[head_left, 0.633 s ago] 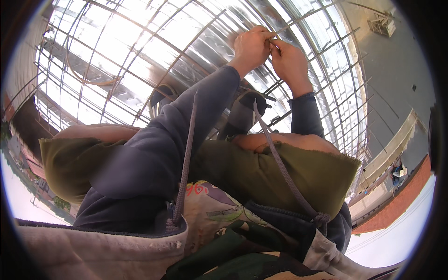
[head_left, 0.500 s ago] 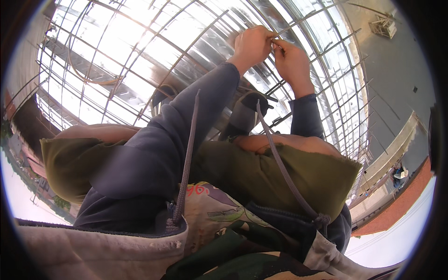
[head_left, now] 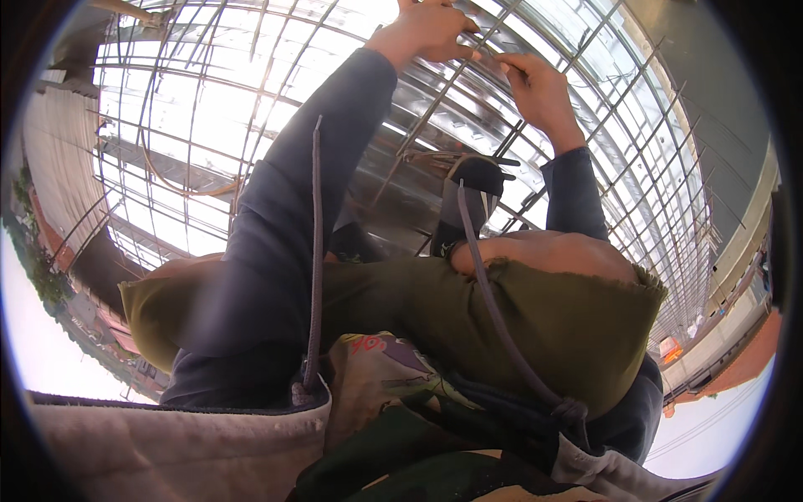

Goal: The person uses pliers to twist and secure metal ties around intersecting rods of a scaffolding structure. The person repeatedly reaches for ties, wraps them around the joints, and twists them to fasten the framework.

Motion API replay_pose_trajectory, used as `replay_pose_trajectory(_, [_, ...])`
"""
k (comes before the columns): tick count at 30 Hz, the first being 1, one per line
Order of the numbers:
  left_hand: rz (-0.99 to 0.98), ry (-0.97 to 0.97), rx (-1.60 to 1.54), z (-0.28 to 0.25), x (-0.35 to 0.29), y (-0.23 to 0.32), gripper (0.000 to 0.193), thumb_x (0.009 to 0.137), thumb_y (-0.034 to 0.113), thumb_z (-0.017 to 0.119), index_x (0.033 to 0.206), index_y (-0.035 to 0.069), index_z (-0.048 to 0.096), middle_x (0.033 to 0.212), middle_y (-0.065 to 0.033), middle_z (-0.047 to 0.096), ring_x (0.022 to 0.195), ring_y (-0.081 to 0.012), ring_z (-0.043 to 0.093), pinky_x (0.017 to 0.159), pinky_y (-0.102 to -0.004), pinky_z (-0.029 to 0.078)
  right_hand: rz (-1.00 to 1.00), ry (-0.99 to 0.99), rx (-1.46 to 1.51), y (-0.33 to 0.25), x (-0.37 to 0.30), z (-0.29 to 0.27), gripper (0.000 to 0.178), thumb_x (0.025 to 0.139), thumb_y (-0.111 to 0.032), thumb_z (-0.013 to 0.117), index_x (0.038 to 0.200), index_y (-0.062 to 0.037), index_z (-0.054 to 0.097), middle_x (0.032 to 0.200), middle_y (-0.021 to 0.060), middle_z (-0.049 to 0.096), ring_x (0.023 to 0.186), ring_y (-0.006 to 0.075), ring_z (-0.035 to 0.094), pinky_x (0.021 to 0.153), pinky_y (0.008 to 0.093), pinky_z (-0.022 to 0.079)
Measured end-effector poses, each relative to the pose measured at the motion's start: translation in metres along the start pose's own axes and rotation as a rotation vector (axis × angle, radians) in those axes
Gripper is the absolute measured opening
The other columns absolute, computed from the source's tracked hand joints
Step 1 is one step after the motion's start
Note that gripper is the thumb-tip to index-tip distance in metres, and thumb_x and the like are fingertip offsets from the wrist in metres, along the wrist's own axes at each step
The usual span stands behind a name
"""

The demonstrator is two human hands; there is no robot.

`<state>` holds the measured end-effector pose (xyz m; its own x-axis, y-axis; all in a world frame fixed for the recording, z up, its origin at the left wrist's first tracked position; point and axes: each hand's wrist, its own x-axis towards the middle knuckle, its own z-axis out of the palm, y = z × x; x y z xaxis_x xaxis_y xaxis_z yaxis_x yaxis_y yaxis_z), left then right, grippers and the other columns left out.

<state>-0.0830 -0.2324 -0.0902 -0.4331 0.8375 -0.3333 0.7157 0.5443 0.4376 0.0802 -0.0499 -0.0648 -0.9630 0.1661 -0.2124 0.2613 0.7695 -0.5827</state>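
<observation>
My left hand (head_left: 428,32) reaches to the top of the view, over a grid of steel reinforcing bars (head_left: 435,102). Its fingers are bent and drawn together near a bar; whatever they pinch is too small to make out. Just to its right, my right hand (head_left: 542,94) points its thumb and forefinger at the same spot, a small gap from the left fingertips. Those fingers also look closed on something thin that I cannot identify. Below the hands, a dark shoe (head_left: 478,177) stands on the grid between my arms.
Under the bars lies shiny corrugated metal decking (head_left: 481,134), with strong glare at the left. A loop of thin cable (head_left: 180,192) hangs over the grid there. Bar ends stick out along the right edge, beside a grey surface (head_left: 719,92). A concrete ledge (head_left: 753,243) lies beyond.
My hands have moved up in the view, and their fingertips have drawn slightly apart. The left arm reaches farther out. The whole view has shifted, showing more of the shoe.
</observation>
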Motion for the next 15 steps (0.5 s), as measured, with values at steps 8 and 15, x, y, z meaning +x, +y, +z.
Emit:
replay_pose_trajectory(8, [-0.046,-0.078,-0.012,0.014,0.013,0.000,0.040,0.094,0.035,0.072,0.129,0.017,0.077,0.129,-0.0179,0.074,0.130,-0.0428,0.060,0.115,-0.0615,0.043,0.007,0.034,0.035,0.015,-0.004,0.007,0.024,0.106,-0.027,0.063,0.122,-0.0237,0.080,0.103,0.0051,0.078,0.093,0.0280,0.075,0.090,0.0434,0.053])
replay_pose_trajectory(15, [0.077,0.087,-0.036,0.041,0.020,-0.017,0.035,0.093,0.032,0.068,0.119,0.011,0.080,0.115,-0.0206,0.077,0.115,-0.0440,0.068,0.105,-0.0557,0.050,0.001,0.000,-0.100,-0.011,-0.007,0.014,0.028,0.104,-0.028,0.060,0.125,-0.0247,0.079,0.101,0.0076,0.078,0.094,0.0291,0.075,0.086,0.0482,0.054])
